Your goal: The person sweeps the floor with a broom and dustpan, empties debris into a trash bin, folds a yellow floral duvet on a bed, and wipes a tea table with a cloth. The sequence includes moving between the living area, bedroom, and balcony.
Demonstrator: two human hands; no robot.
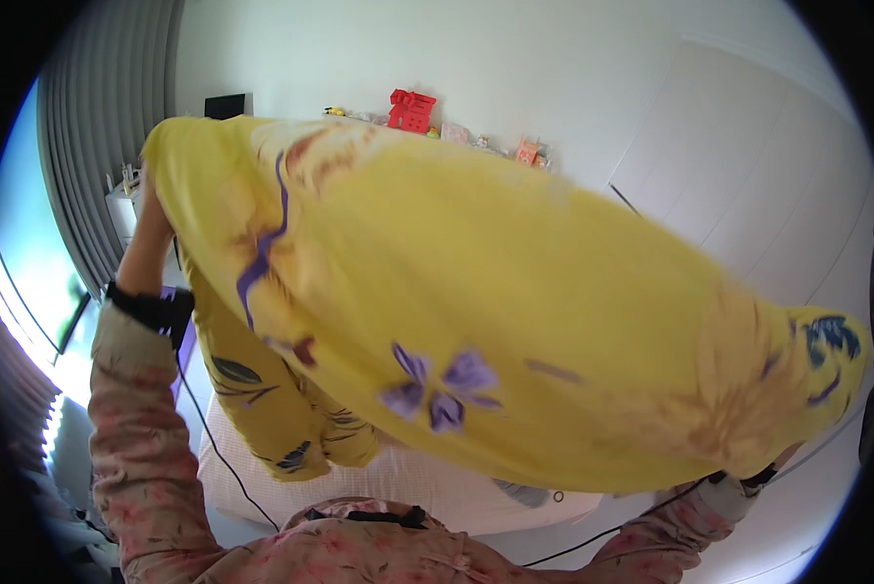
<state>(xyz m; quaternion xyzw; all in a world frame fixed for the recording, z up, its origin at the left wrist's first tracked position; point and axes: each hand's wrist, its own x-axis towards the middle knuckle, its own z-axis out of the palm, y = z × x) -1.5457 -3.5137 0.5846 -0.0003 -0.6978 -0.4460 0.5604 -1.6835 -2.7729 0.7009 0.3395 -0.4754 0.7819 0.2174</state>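
A large yellow floral cloth (495,292) is spread wide in the air in front of me, with purple, blue and tan flowers printed on it. My left hand (149,193) is raised at its upper left corner, fingers hidden behind the fabric. Low at the right, my right hand (789,454) is mostly covered by the other end of the cloth, which both hands hold up. A narrower folded length of the same fabric hangs at the left, below my left hand. Beneath the cloth lies a bed (422,482) with a pale checked cover.
Black cables (218,445) run from bands on both wrists. Grey curtains (101,131) hang beside a bright window at the left. A white cabinet (121,212) holds small bottles. Behind the cloth are a red box-like object (411,111) and several small items. A panelled white surface (765,168) rises at the right.
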